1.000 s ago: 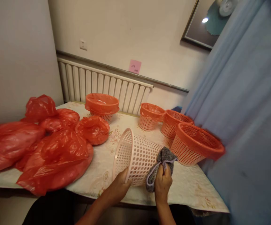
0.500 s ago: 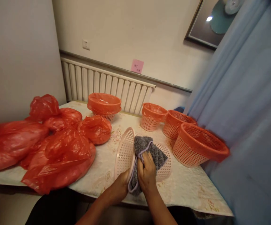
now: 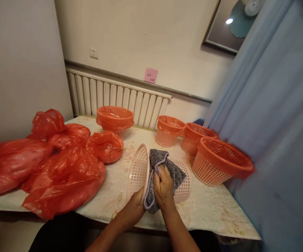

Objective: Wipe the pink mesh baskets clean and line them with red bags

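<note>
A pale pink perforated basket [image 3: 138,171] lies on its side on the table in front of me, its mouth facing left. My left hand [image 3: 136,207] grips the basket's rim at the lower edge, fingers partly hidden inside the opening. A dark grey cloth [image 3: 177,174] with a lilac edge is bunched in my right hand [image 3: 163,189], whose fingers close round it. The cloth presses on the basket's outer side just behind the rim and covers part of the wall.
Several filled red plastic bags [image 3: 67,178] crowd the table's left side. A basket lined with a red bag [image 3: 115,119] stands near the radiator [image 3: 109,92]. Three more lined baskets, one large [image 3: 214,164], stand at the right beside a blue curtain [image 3: 277,140]. A floral cloth covers the table [image 3: 206,217].
My right hand and the cloth have shifted slightly upward along the basket's side. The left hand keeps its hold on the rim. The whole view has moved a little.
</note>
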A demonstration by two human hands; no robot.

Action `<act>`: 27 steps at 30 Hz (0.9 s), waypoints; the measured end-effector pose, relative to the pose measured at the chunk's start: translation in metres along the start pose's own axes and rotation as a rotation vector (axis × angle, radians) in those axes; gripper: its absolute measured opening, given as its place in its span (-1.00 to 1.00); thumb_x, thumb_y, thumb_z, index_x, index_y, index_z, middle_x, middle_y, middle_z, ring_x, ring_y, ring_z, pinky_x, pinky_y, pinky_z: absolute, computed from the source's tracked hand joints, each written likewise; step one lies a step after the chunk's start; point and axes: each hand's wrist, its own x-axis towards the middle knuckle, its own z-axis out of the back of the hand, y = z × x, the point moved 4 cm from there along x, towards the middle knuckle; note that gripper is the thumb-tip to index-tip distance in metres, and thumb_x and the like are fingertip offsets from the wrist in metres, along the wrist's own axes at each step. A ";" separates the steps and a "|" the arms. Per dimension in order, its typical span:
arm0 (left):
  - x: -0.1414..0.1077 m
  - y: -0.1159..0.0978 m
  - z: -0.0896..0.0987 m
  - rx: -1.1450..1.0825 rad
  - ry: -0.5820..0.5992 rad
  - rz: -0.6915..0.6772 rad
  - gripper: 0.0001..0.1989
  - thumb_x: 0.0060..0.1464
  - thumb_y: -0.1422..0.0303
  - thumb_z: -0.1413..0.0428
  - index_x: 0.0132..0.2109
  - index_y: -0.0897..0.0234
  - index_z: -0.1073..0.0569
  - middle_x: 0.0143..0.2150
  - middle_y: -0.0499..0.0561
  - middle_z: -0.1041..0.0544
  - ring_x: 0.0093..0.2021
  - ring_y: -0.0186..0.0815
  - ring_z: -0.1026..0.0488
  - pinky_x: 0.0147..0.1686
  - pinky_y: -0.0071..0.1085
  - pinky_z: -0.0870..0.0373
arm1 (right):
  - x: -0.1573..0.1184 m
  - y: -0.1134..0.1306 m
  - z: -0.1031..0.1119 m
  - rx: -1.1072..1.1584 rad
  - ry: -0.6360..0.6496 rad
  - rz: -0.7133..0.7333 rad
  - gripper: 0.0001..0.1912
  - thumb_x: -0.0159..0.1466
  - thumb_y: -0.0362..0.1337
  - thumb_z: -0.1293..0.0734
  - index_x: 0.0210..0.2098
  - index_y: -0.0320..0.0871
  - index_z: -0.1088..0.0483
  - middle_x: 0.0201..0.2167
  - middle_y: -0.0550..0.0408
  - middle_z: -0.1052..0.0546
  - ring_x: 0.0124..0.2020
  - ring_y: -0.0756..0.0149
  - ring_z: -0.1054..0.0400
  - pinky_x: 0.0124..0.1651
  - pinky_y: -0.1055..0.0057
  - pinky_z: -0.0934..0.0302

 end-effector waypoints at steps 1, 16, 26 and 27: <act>0.003 -0.004 0.000 -0.009 -0.023 -0.007 -0.55 0.12 0.47 -0.08 0.18 0.27 -0.32 0.10 0.09 -0.47 0.10 -0.15 -0.36 0.15 -0.24 -0.24 | -0.001 0.000 0.000 0.003 0.004 -0.002 -0.73 0.34 -0.34 -0.09 -0.09 -0.09 -0.35 -0.11 0.02 -0.45 -0.02 0.21 -0.26 -0.01 0.28 -0.14; 0.004 0.007 0.010 0.141 -0.092 0.086 -0.48 0.09 0.51 0.01 0.22 0.30 -0.25 0.19 0.09 -0.39 0.18 -0.13 -0.30 0.22 -0.16 -0.14 | 0.002 -0.104 0.038 -0.160 -0.121 -0.272 -0.58 0.28 -0.10 -0.11 -0.09 -0.22 -0.42 -0.19 -0.12 -0.51 -0.13 0.13 -0.35 -0.07 0.23 -0.19; 0.000 0.015 0.015 0.135 -0.069 0.093 -0.51 0.05 0.52 0.02 0.16 0.32 -0.32 0.13 0.07 -0.46 0.12 -0.16 -0.36 0.20 -0.19 -0.18 | -0.053 -0.127 0.051 -0.224 -0.426 -0.318 -0.59 0.30 -0.05 -0.10 -0.15 -0.20 -0.41 -0.18 -0.13 -0.49 -0.10 0.11 -0.32 -0.07 0.23 -0.14; 0.000 0.016 0.016 0.130 -0.066 0.084 -0.51 0.05 0.52 0.02 0.16 0.32 -0.32 0.13 0.07 -0.45 0.12 -0.17 -0.36 0.19 -0.20 -0.19 | -0.059 -0.122 0.046 -0.222 -0.443 -0.316 -0.61 0.31 -0.06 -0.10 -0.17 -0.19 -0.40 -0.21 -0.11 -0.48 -0.13 0.12 -0.32 -0.07 0.23 -0.14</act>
